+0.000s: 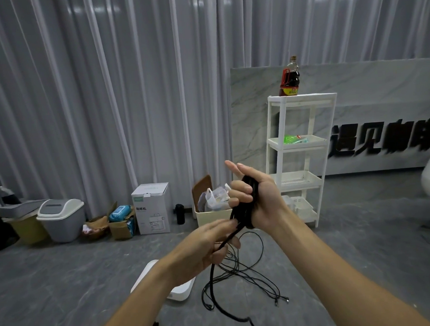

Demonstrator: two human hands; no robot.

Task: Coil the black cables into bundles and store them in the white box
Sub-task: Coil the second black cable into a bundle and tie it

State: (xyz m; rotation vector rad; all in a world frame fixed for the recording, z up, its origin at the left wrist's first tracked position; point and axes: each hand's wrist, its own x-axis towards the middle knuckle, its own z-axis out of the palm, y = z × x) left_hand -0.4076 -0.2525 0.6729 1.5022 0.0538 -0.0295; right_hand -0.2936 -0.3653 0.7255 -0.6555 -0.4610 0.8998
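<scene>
Grey stone-look floor [66,280] has loose black cables [241,280] sprawled on it, right beside the white box [181,291]. Along the curtain: swing-lid bin [61,220], coffee machine carton [152,208], black flask [180,213], white shelf rack [300,159], maybe a basket [95,229].

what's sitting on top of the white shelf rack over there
A single dark sauce bottle stands upright on the top tier of the rack, near its left end. Nothing else shows on that tier, though the camera sees it nearly edge-on.
</scene>
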